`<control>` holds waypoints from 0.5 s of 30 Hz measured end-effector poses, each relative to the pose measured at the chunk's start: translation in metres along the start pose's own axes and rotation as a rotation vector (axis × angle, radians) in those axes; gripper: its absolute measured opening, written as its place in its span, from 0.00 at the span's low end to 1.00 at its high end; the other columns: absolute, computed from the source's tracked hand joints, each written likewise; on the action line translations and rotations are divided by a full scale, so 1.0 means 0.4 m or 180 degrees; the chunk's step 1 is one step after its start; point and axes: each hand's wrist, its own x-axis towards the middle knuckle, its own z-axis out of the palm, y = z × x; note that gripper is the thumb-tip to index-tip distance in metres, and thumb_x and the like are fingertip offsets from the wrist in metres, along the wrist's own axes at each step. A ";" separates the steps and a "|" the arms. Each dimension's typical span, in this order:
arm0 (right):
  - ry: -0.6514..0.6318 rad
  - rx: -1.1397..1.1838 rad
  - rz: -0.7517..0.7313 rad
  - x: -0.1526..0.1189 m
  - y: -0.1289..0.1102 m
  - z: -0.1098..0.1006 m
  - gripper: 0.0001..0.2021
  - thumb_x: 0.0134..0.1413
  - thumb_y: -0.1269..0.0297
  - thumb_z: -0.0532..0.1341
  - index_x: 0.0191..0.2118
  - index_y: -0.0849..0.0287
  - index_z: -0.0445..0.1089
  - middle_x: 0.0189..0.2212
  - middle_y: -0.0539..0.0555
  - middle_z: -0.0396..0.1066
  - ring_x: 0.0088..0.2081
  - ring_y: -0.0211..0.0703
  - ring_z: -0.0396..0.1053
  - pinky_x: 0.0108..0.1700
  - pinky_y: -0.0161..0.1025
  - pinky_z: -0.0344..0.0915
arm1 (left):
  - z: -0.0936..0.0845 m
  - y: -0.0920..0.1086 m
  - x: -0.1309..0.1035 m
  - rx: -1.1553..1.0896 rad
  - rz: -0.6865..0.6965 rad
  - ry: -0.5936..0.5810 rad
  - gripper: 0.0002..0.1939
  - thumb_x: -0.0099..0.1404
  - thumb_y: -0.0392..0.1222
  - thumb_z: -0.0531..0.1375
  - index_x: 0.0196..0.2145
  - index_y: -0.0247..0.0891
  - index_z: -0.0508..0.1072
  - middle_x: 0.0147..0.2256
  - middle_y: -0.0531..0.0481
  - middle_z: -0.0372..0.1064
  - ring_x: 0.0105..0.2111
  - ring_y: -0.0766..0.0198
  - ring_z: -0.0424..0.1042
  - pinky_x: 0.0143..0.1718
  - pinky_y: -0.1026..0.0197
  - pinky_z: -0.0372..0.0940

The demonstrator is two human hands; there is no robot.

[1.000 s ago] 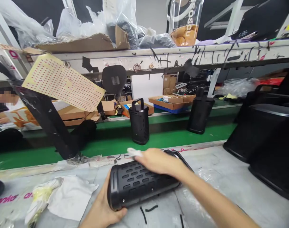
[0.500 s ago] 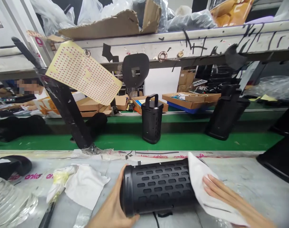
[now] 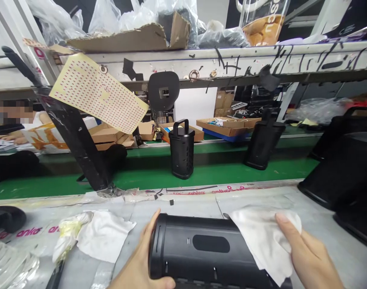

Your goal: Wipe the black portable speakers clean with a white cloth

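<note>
Behind the held black device point(image 3: 198, 261), open bench point(image 3: 195, 205) borders the green belt point(image 3: 219, 172).

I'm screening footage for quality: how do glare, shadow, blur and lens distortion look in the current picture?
Head view throughout: soft sheen along the black casing's upper side; the dark units at right sink into shadow, losing detail; the right hand and white cloth look slightly soft; the leaning units and slanting post suggest wide-angle distortion, though I can't be sure.

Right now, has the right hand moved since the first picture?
Yes: judged against the black post, the right hand has shifted right, and away from the green belt.
</note>
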 end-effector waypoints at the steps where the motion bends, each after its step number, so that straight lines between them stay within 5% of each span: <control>1: 0.0097 0.0026 0.0055 0.007 0.005 0.005 0.28 0.53 0.37 0.55 0.16 0.56 0.58 0.15 0.52 0.62 0.19 0.43 0.63 0.20 0.36 0.61 | 0.001 -0.004 -0.002 0.0098 -0.0008 -0.0006 0.65 0.50 0.57 0.70 0.70 0.47 0.29 0.71 0.41 0.32 0.69 0.39 0.38 0.67 0.36 0.33; 5: 0.0470 0.0045 -0.0274 0.088 0.000 0.031 0.25 0.57 0.43 0.51 0.17 0.54 0.54 0.15 0.51 0.56 0.19 0.40 0.58 0.21 0.36 0.56 | 0.024 -0.017 0.006 0.0484 0.0256 0.0078 0.71 0.44 0.49 0.74 0.70 0.42 0.28 0.68 0.34 0.41 0.66 0.33 0.48 0.65 0.35 0.47; 10: 0.0087 -0.0564 -0.0920 0.189 -0.085 0.044 0.26 0.54 0.39 0.50 0.19 0.55 0.58 0.19 0.57 0.64 0.24 0.48 0.64 0.27 0.43 0.61 | 0.066 0.002 0.028 0.0908 0.0564 0.0445 0.63 0.50 0.45 0.68 0.69 0.37 0.29 0.62 0.31 0.56 0.62 0.35 0.57 0.61 0.38 0.57; 13: 0.0199 -0.0918 -0.1641 0.143 -0.145 0.088 0.27 0.58 0.41 0.49 0.33 0.61 0.71 0.37 0.65 0.74 0.43 0.62 0.70 0.45 0.52 0.65 | 0.079 0.015 0.031 0.1053 0.0635 0.0642 0.62 0.49 0.45 0.67 0.69 0.36 0.31 0.61 0.31 0.58 0.62 0.35 0.58 0.61 0.37 0.58; 15: 0.0165 -0.1146 -0.2702 0.064 -0.163 0.149 0.25 0.66 0.50 0.47 0.48 0.67 0.71 0.47 0.67 0.73 0.50 0.59 0.69 0.49 0.51 0.67 | 0.083 0.019 0.030 0.1104 0.0620 0.0759 0.60 0.49 0.46 0.67 0.69 0.35 0.35 0.61 0.31 0.57 0.63 0.34 0.56 0.61 0.36 0.57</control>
